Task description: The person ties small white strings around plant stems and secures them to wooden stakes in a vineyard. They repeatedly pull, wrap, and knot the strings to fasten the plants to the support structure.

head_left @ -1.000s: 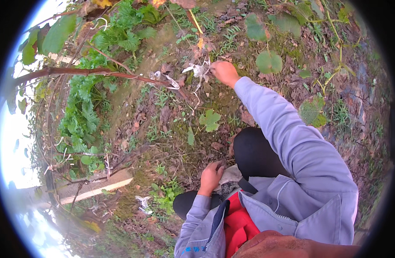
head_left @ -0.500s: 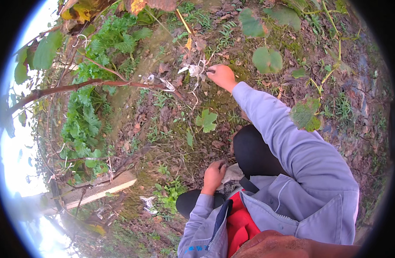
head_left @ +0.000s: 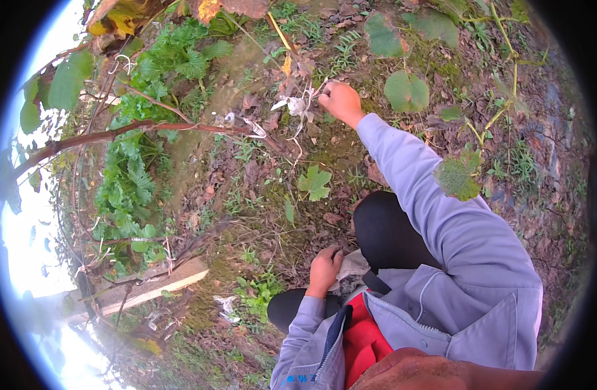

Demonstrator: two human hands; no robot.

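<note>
My right hand (head_left: 342, 104) is stretched out over the ground, its fingers pinched at a thin pale strip (head_left: 316, 93). That strip joins a crumpled white plastic scrap (head_left: 296, 104) hanging by the end of a brown vine cane (head_left: 207, 126). Another white tie (head_left: 255, 128) is wound round the cane near its tip. Close to my knee, my left hand (head_left: 325, 268) has curled fingers; what they hold, if anything, is hidden. Beside it in my lap lies a pale greyish cloth or bag (head_left: 352, 268).
Leafy green plants (head_left: 126, 172) grow in a strip at the left. A wooden board (head_left: 162, 289) lies lower left, with a white scrap (head_left: 227, 308) near it. Vine leaves (head_left: 406, 91) hang at the upper right, one leaf (head_left: 459, 175) overlapping my right sleeve.
My right hand has moved slightly up and to the right, away from the white scrap, with the pale strip at its fingertips. My left hand stays about where it was.
</note>
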